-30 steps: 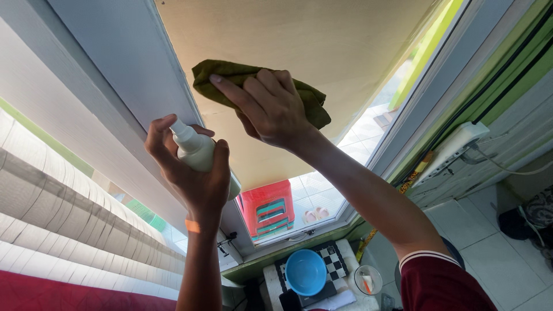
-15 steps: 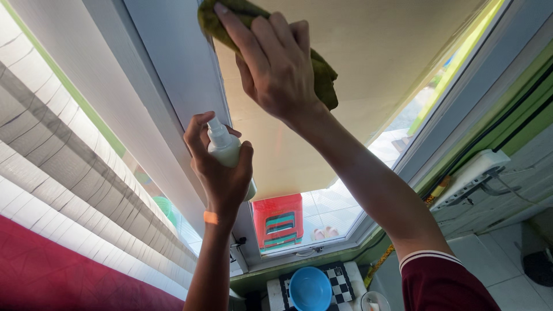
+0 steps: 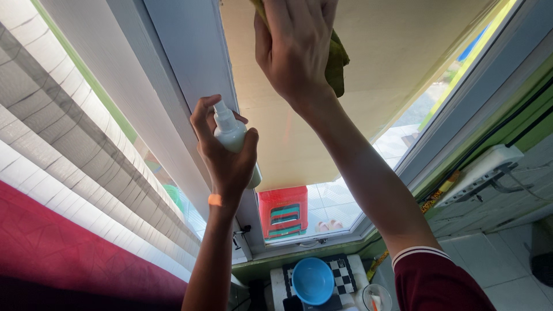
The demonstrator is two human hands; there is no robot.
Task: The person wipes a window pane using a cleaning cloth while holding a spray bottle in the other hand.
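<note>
Pressing soft green cloth (image 3: 337,57) flat on window pane (image 3: 380,63), right hand (image 3: 296,46); left hand (image 3: 227,158) grasping light, probably slippery spray bottle (image 3: 233,138) round body.

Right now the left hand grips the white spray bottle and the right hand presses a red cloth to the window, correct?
Not quite: the cloth under the right hand is olive green, not red, as the head view shows. The left hand does grip the white spray bottle.

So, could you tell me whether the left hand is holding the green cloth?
No, the left hand grips a white spray bottle, while the right hand presses the green cloth against the window pane.
</note>
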